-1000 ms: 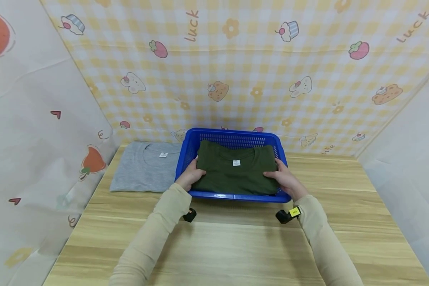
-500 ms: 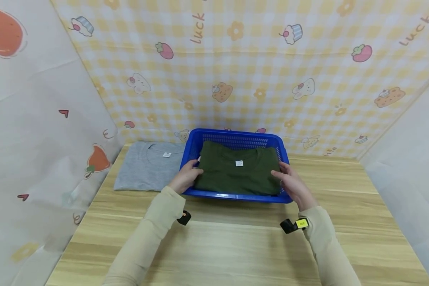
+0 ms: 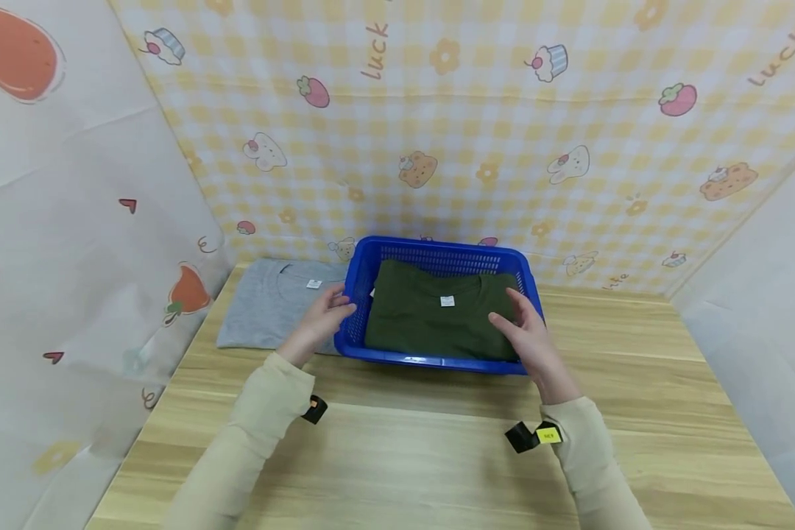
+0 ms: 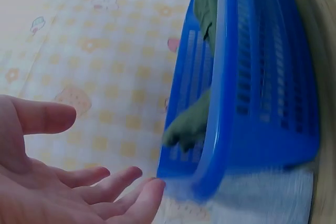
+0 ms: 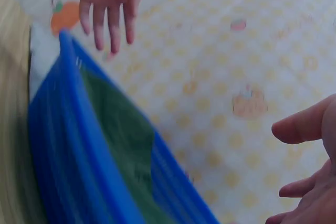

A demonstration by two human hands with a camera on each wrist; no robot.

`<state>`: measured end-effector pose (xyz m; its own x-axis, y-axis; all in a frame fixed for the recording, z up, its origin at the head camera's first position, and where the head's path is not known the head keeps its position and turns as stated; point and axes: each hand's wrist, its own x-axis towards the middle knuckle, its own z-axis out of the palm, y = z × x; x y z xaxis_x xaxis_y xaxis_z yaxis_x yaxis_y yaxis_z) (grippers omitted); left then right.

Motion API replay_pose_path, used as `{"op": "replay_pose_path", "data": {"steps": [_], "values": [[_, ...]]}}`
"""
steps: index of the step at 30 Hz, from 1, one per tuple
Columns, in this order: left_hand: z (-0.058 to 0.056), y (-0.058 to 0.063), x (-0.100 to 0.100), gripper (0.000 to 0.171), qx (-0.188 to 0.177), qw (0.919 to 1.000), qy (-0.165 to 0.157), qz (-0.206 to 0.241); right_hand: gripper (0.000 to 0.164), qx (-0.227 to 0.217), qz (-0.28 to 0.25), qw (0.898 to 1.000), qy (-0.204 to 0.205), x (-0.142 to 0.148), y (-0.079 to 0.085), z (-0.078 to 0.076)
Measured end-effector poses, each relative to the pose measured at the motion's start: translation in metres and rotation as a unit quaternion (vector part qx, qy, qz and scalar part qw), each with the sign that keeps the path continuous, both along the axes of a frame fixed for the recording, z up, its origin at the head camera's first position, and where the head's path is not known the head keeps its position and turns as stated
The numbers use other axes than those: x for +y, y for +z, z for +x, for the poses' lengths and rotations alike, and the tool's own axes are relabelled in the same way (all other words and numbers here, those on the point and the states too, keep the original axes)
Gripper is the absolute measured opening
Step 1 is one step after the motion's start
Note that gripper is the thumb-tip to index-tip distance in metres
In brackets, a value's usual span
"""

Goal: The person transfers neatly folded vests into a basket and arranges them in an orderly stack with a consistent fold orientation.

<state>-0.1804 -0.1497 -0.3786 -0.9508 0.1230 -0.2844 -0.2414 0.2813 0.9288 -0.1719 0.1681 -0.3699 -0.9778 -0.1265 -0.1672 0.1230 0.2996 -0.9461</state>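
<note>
A folded dark green T-shirt [image 3: 437,327] with a white neck label lies inside a blue plastic basket [image 3: 437,361]. My left hand [image 3: 319,322] hovers by the basket's left rim, in front of the grey shirt, its fingers spread and holding nothing. In the left wrist view the fingers of that hand [image 4: 79,182] lie apart from the green cloth. My right hand [image 3: 533,338] is over the basket's right side near the shirt's edge, thumb and fingers parted with nothing between them. The right wrist view shows this hand [image 5: 315,171] clear of the basket rim.
A folded grey T-shirt [image 3: 258,309] lies on the wooden table [image 3: 397,456] left of the basket, partly hidden by it and my left hand. A yellow checked cloth backdrop [image 3: 371,132] stands right behind the basket. White sheets [image 3: 93,294] hang at both sides.
Both hands have let go of the green T-shirt, which stays in the basket. My left hand has moved out leftward past the rim; the right hand has lifted off the shirt's edge.
</note>
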Motion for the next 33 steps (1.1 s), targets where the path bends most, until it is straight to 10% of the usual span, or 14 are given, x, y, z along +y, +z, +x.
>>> {"op": "replay_pose_path", "data": {"steps": [18,33], "values": [[0.015,-0.004,-0.086,0.074,0.030,0.9911,0.054,-0.117,0.065,0.070,-0.172,0.969,0.164,-0.120,0.006,0.019],[0.017,-0.033,-0.142,0.087,-0.006,0.9853,0.082,-0.150,0.062,0.005,-0.159,0.967,0.197,-0.235,-0.072,0.048]]}}
